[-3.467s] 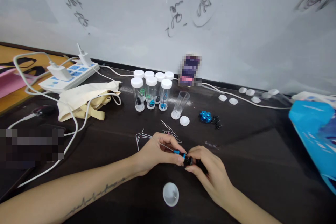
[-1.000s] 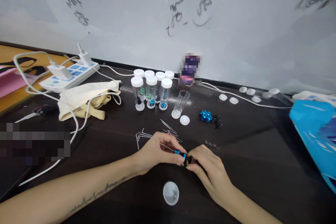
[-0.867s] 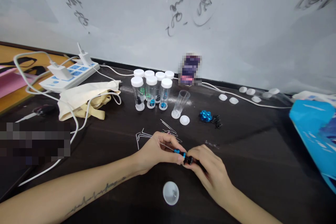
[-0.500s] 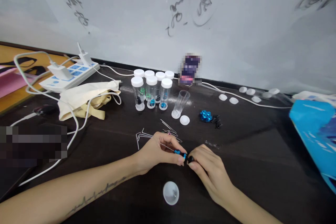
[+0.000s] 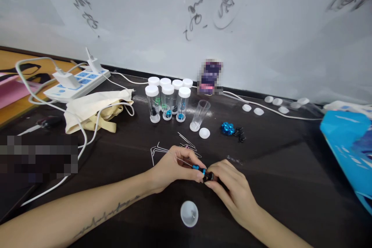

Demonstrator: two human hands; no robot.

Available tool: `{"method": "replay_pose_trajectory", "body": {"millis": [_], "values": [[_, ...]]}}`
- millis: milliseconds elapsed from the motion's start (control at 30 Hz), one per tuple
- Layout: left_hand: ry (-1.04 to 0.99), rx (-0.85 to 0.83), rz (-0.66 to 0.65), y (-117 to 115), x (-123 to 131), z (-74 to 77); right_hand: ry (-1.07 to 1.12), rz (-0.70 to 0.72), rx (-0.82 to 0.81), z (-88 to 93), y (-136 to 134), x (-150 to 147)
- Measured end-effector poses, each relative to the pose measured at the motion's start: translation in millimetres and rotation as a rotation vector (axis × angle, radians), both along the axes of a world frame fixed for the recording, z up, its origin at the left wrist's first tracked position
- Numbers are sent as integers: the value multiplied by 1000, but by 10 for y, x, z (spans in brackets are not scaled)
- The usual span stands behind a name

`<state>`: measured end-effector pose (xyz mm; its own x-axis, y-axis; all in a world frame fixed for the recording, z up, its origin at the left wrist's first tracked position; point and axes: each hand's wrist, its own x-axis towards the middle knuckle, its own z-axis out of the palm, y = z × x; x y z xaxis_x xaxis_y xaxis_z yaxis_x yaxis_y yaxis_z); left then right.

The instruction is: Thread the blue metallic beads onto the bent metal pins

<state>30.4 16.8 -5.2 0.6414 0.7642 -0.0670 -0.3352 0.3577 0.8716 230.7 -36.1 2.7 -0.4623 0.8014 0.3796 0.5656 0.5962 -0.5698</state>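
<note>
My left hand (image 5: 183,164) pinches a small blue-and-black part (image 5: 199,169) between thumb and fingertips. A thin metal rod (image 5: 184,161) runs from that part back under the fingers. My right hand (image 5: 231,180) is closed on a small black piece (image 5: 208,176), which meets the end of the blue-and-black part; the fingers hide some of it. Several bent metal wires or keys (image 5: 157,149) lie just beyond my left hand. Below both hands stands a translucent cup (image 5: 189,214) with something small inside.
Several white-capped clear tubes (image 5: 167,99) with coloured parts stand behind my hands. An uncapped tube (image 5: 200,116), a white cap (image 5: 204,133), blue parts (image 5: 228,128) and black screw-like pieces (image 5: 240,133) sit to their right. A power strip (image 5: 78,85), a cloth bag (image 5: 95,108) and white cables lie left.
My right hand has shifted slightly left, bringing the black piece against the blue-and-black part. My left hand has stayed almost still.
</note>
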Motion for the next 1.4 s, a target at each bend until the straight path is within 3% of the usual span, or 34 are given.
{"method": "replay_pose_trajectory", "body": {"millis": [1400], "values": [[30, 13, -16, -12, -9, -5, -22, 21, -4, 1, 8, -13]]}}
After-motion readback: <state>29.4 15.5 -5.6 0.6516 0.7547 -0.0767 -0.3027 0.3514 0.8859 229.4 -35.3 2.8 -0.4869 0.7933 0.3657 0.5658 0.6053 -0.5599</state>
